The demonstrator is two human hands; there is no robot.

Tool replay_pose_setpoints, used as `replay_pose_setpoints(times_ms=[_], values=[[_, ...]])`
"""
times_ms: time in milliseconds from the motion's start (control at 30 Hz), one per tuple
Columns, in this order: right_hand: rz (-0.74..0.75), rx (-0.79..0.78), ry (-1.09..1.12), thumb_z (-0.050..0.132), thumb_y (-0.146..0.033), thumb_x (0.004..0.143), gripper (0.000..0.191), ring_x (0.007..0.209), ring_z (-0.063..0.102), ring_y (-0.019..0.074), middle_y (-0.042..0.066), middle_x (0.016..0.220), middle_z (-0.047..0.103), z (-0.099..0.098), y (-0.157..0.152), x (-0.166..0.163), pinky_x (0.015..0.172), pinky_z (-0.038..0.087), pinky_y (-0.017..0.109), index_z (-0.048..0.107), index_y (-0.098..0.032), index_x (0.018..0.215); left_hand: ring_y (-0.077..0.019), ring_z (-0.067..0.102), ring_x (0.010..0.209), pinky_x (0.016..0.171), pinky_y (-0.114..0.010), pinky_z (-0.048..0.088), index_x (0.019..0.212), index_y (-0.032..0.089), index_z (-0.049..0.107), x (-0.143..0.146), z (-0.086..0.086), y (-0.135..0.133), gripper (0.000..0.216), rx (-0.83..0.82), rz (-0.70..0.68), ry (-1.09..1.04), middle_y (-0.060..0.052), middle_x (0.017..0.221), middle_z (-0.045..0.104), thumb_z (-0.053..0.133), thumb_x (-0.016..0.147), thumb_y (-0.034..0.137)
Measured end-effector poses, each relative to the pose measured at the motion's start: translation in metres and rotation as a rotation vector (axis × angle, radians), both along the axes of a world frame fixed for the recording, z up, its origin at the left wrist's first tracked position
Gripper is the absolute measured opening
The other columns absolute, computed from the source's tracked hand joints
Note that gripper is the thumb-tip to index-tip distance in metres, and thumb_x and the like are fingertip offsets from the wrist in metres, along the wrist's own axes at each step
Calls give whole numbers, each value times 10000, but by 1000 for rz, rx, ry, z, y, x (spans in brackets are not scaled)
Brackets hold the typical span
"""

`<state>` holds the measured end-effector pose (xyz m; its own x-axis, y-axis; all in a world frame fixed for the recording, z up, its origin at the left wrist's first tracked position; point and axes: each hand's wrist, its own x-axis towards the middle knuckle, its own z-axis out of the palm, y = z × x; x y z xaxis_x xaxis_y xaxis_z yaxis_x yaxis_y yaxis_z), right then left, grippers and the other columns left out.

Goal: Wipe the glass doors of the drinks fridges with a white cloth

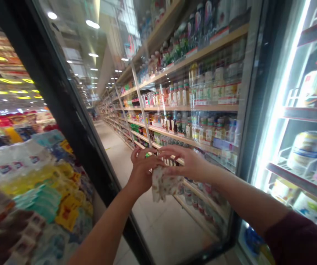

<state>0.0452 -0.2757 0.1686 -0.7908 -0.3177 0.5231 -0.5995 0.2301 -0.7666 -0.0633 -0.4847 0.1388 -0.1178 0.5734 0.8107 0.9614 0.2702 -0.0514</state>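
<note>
The crumpled cloth [166,184] hangs before the glass door [147,121], below both hands; left hand [142,168] and right hand [187,162] have half-curled fingers, and I cannot tell which grips it. Gathering loose folds should help control.

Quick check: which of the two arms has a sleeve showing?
The right arm: a dark sleeve shows at the lower right, while the left arm is bare down to the picture's bottom edge.
</note>
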Motion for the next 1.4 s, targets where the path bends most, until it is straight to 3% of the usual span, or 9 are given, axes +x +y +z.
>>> replay_pose_setpoints(times_ms=[100,233,400,467,667,900,1067,1233,1400], values=[[-261,233,-16,894,-289,708,749,1056,683,211,35,1182,736,-15,-15,-11,926,512,305,622,-263,1406,-211,612,1150,1233,-421,92,838,271,688,1,1,0,81,44,-14,-21,38,860,735,674,917,260],[-434,262,-97,733,-224,762,167,727,633,158,-5,761,682,-5,2,-9,721,493,273,734,-175,922,-229,625,1194,1234,-445,160,1119,264,693,0,1,-3,168,7,32,59,-22,1127,750,700,952,270],[-1143,-146,782,606,-247,796,131,1183,619,276,99,1188,649,19,41,13,1058,507,492,590,-228,925,-237,610,1266,1259,-476,139,1291,291,650,0,0,-2,294,-40,78,270,-38,1298,717,683,1003,236],[-1121,-14,1040,596,-224,826,108,1382,522,281,101,1372,585,11,43,8,1190,424,522,574,-244,930,-226,620,1254,1264,-469,133,1262,306,668,1,0,1,268,-20,84,299,-18,1282,725,669,1012,212],[-795,533,817,586,-371,975,217,1567,311,317,149,1567,483,-42,32,-32,1270,309,576,654,-179,1047,-227,603,1271,1264,-483,126,1203,317,696,1,2,1,244,-42,118,310,20,1308,714,647,1016,169],[-999,531,834,474,-470,1050,410,1601,254,250,131,1644,389,-16,47,-60,1331,203,521,658,-171,1261,-244,617,1214,1230,-517,189,1188,328,704,5,0,9,223,-2,197,312,30,1276,724,651,1014,199],[-1122,628,811,502,-568,1024,674,1628,128,315,125,1704,255,-13,46,-74,1316,12,635,402,-223,1595,-296,546,1318,1163,-523,328,1332,300,662,13,58,15,328,247,352,374,-29,1415,645,643,1006,317],[-1088,707,870,468,-592,1032,699,1629,126,312,111,1708,250,-18,52,-71,1330,31,608,366,-229,1621,-280,121,1598,1285,-587,-11,1639,283,315,-15,151,16,717,291,540,370,10,1729,179,632,1007,398],[-940,803,898,395,-494,1075,591,1629,146,258,43,1718,241,-13,74,-63,1355,121,526,345,-288,1627,-244,-159,1594,1245,-561,-223,1679,250,140,-44,181,15,717,218,639,289,27,1747,-38,505,1083,411]])
